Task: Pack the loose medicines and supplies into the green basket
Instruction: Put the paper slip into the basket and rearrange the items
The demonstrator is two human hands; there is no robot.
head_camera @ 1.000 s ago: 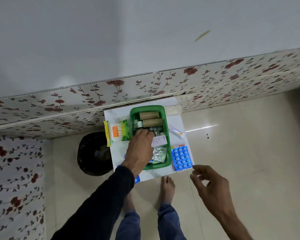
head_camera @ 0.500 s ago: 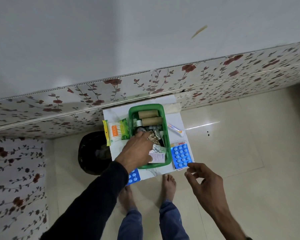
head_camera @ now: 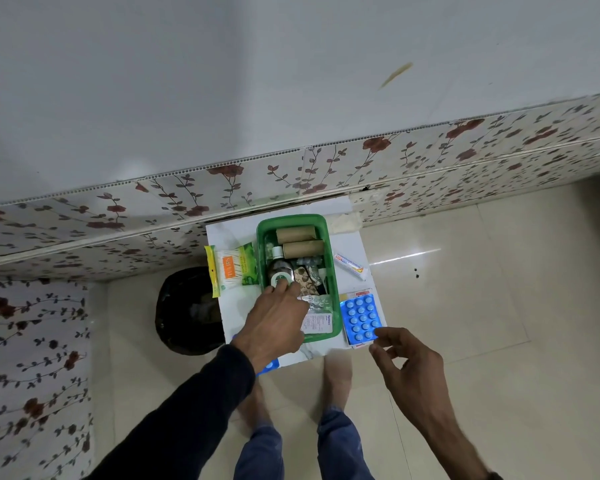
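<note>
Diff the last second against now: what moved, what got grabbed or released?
The left hand drew back toward the basket's near end, uncovering a dark bottle lying in the green basket. Whether it let anything go is unclear. The right hand moved forward to the near edge of the blue blister pack, fingers open, not gripping it yet. Cotton swab pack, ointment tube and cardboard rolls stayed put.

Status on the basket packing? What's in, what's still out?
Done: the green basket already holds two cardboard rolls, a dark bottle and foil strips.
In hand: the left hand rests over the basket; the right hand reaches with open fingers for the blue blister pack, not gripping yet.
Left: that pack, the ointment tube, the cotton swab packet and a blue item under the left wrist.
</note>
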